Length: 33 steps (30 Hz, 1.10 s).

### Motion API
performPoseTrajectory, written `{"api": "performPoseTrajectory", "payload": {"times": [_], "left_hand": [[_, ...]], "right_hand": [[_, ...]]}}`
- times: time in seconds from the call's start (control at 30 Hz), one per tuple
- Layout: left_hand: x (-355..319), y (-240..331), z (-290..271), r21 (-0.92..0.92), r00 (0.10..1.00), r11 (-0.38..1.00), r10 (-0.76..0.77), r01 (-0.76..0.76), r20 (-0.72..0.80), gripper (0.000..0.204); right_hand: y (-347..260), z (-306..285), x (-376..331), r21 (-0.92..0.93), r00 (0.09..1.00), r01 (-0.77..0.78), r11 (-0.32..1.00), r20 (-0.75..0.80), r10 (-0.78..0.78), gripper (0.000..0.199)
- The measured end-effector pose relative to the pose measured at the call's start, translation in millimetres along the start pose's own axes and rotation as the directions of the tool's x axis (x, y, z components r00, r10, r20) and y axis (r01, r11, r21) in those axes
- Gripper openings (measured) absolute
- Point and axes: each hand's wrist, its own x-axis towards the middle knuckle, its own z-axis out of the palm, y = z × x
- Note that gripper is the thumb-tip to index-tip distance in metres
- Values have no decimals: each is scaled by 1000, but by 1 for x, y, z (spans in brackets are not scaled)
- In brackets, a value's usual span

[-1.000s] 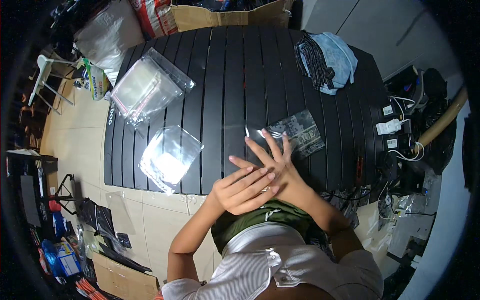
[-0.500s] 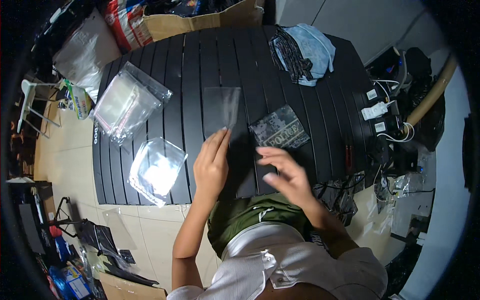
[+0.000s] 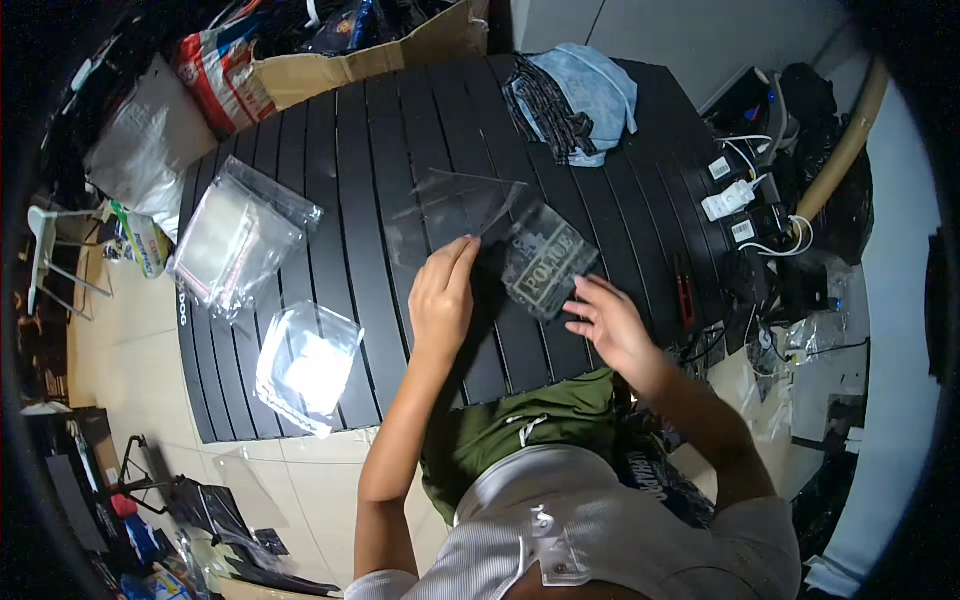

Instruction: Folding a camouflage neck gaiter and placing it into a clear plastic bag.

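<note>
My left hand [image 3: 444,290] is pinched shut on a clear plastic bag [image 3: 425,215]. The bag spreads flat and see-through away from my fingertips, over the black slatted table. To its right is a flat, square camouflage piece [image 3: 545,265] with pale lettering, blurred and turned at a slant. What it is made of I cannot make out. My right hand [image 3: 615,325] is at its right edge with the fingers apart. Fingertips reach the edge, and no firm grip shows.
Clear plastic bags [image 3: 245,235] lie stacked at the left of the table [image 3: 360,130], with more shiny clear bags [image 3: 310,365] nearer me. A pile of folded blue and black cloths [image 3: 590,95] sits at the far side. A red-handled tool [image 3: 685,290] and white chargers [image 3: 730,200] are at right.
The clear bag has swung and fanned out in my left hand. My right hand has moved right, and the camouflage piece has turned counterclockwise. The whole view has tilted slightly.
</note>
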Motion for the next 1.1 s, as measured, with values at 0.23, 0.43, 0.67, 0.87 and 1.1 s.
{"api": "performPoseTrajectory", "payload": {"times": [0.23,0.43,0.67,0.87,1.1], "left_hand": [[1,-7,-5,17,1000,1000,19,-19,9,32],[2,-13,-8,-92,991,987,-133,132,-12,29],[5,-16,-10,-121,985,981,-159,150,-68,30],[0,-13,-8,-67,995,993,-101,99,-24,39],[0,3,-10,-48,998,998,-50,51,39,45]], "right_hand": [[-19,29,59,-459,982,85,885,-112,-152,33],[-41,39,79,-513,990,-60,856,80,118,22],[-14,6,56,-22,943,130,991,311,-117,29],[-9,-1,33,289,905,-220,932,418,84,37],[-7,-3,28,289,757,-451,845,625,190,44]]}}
